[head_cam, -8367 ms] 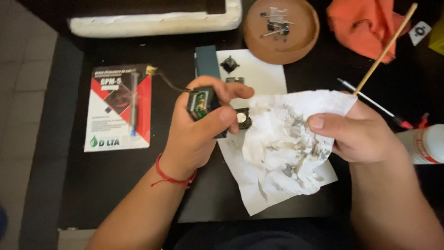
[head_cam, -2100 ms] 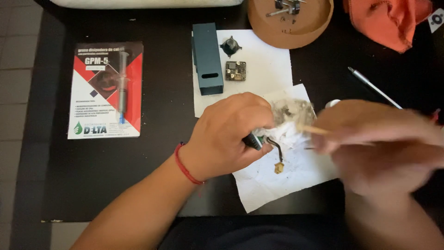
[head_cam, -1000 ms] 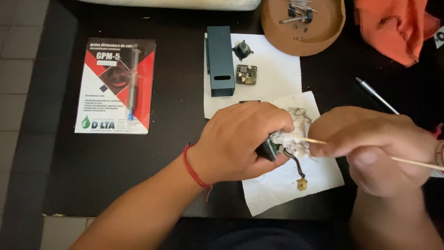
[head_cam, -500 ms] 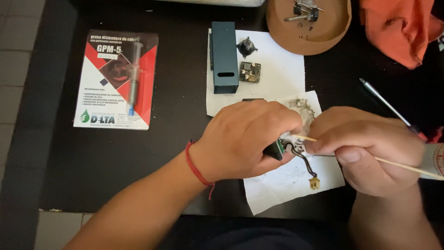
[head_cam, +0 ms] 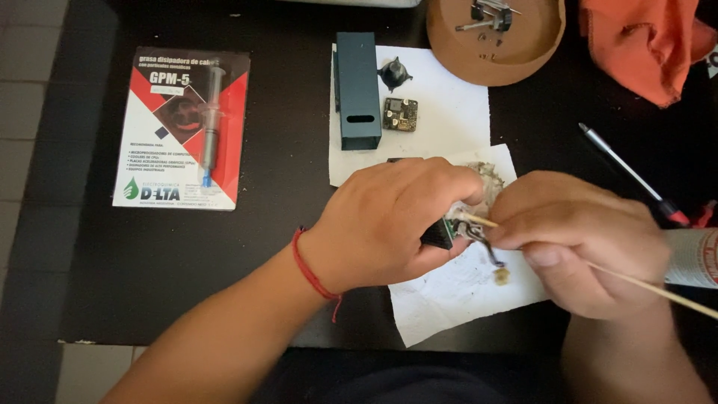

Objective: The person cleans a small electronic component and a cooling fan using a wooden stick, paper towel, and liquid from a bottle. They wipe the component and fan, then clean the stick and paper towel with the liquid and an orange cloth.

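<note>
The left hand [head_cam: 396, 224] is still pinching the small circuit board [head_cam: 443, 233] over the stained paper towel [head_cam: 456, 288] while the right hand [head_cam: 580, 236], gripping a thin wooden stick [head_cam: 636, 280], is now pressing its tip closer into the board, beyond them the blue metal case [head_cam: 357, 90] lying untouched on the table [head_cam: 284, 247].

Black table [head_cam: 284, 247]; pale tiled floor [head_cam: 30, 120] at left

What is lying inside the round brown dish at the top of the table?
Inside the round brown dish lie a few small metal parts, perhaps screws and a clip. The picture's top edge cuts off the far part of the dish, so anything there cannot be seen.
</note>
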